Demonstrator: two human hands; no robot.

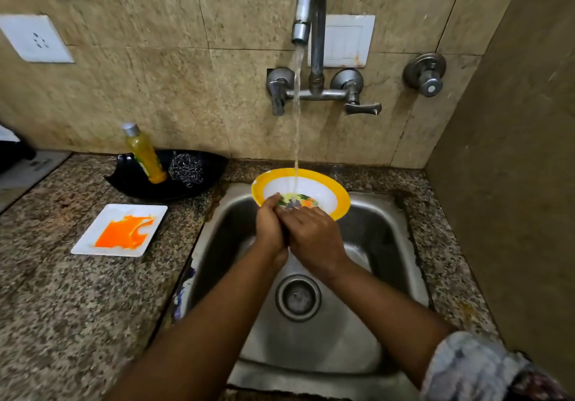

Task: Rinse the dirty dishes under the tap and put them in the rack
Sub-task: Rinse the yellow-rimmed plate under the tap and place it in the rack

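Both forearms reach over the steel sink; the left hand grips the near rim of the yellow-rimmed bowl, tilted under the tap stream. The right hand lies over it, fingers on the bowl's inside, apparently rubbing. Turning the bowl would let water sweep every side. An orange-smeared square plate waits on the counter.

Both hands' fingers hide the bowl's near rim.

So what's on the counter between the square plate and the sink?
Nothing: in the head view, only bare granite counter lies between the square plate and the sink.
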